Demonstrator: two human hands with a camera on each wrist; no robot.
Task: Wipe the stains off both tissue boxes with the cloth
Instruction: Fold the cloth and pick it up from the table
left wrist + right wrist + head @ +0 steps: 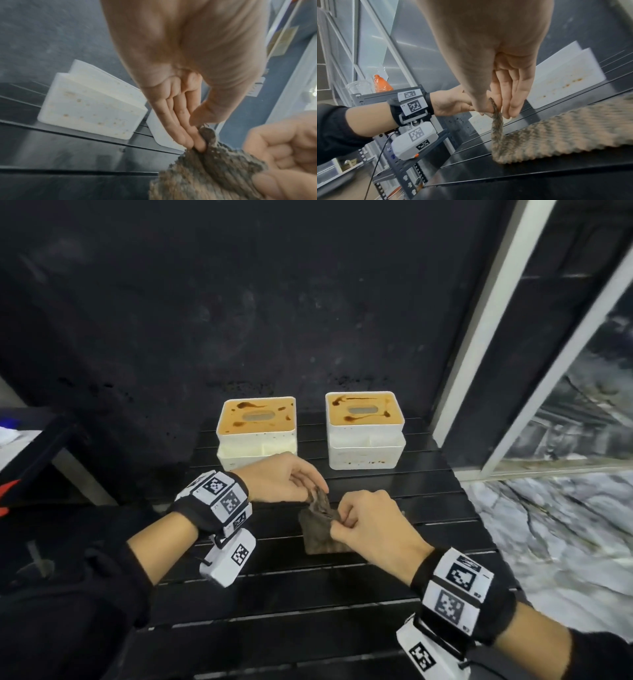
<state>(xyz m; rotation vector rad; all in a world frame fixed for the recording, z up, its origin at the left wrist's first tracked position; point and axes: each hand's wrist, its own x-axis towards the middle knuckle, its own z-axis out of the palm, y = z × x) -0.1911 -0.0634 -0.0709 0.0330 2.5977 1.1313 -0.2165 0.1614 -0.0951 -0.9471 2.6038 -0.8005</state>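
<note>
Two white tissue boxes with orange-brown tops stand at the back of the black slatted table (394,587). The left box (256,431) and the right box (364,428) both carry dark brown streaks on top and small specks on their fronts. In front of them a grey-brown textured cloth (320,525) lies partly on the table. My left hand (317,491) pinches its upper edge between thumb and fingers (197,140). My right hand (337,523) pinches the same edge (494,108) a little nearer. The rest of the cloth (565,132) trails on the slats.
A dark wall rises right behind the boxes. To the right are a white frame (479,337) and a marbled floor (565,525) beyond the table's edge. A metal rack with an orange bottle (381,84) stands at the left in the right wrist view.
</note>
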